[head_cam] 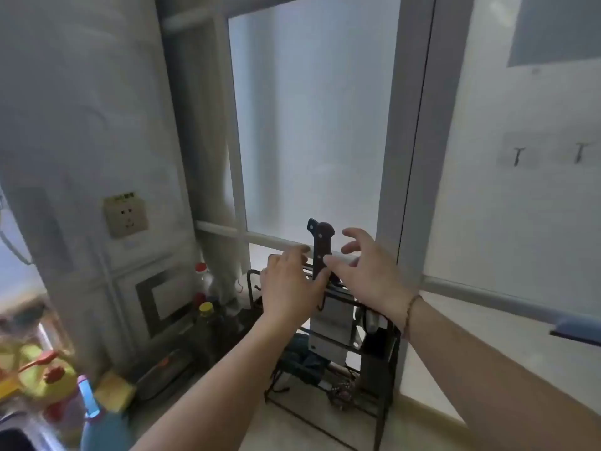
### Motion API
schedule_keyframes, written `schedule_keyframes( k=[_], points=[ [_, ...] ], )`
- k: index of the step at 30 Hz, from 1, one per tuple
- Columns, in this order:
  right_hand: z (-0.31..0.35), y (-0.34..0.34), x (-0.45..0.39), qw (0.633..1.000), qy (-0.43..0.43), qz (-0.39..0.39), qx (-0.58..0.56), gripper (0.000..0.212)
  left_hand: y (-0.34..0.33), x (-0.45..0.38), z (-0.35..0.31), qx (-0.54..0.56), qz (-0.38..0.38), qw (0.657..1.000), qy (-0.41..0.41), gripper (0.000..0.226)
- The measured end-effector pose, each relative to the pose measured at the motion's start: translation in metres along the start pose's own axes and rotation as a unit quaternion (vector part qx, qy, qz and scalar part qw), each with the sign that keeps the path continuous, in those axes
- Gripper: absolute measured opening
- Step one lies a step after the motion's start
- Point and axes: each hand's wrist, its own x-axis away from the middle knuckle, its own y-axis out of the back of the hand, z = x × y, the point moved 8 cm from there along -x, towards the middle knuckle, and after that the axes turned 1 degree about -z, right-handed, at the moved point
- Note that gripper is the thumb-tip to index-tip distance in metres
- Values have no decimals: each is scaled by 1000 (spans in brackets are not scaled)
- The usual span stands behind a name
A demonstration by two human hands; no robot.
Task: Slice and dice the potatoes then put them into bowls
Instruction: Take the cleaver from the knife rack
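A cleaver stands blade-down in a black wire rack (385,349) on the counter by the window. Its dark brown riveted handle (321,244) sticks up above the rack, and its broad steel blade (331,323) shows behind the wires. My left hand (289,289) reaches over the rack's top rail just left of the handle, its thumb near the handle's base. My right hand (369,275) is spread to the right of the handle, with the thumb tip touching it. Neither hand grips the cleaver. No potatoes or bowls are in view.
Left of the rack stand a red-capped bottle (203,278) and a yellow-capped bottle (206,315). A wall socket (126,215) sits above them. At the lower left are a blue bottle (97,421), a yellow sponge (113,390) and a yellow-green jug (48,379). A frosted window is behind.
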Motion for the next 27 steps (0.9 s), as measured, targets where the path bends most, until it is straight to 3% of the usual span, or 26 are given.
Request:
schedule_keyframes(
  k=[7,15,21,27],
  points=[
    [7,-13,-25,999,-2,-17,-34,36,-14,-6,0,86,3,995,-40,19],
    [12,0,-31,995,37,-84,-50,18,-11,-6,2,136,-29,988,-72,24],
    [43,72,-23,972,105,-173,-115,13,9,-2,-24,189,-70,974,-104,19],
    [51,182,32,929,180,-267,-180,21,33,7,-104,241,-99,950,-174,17]
  ],
)
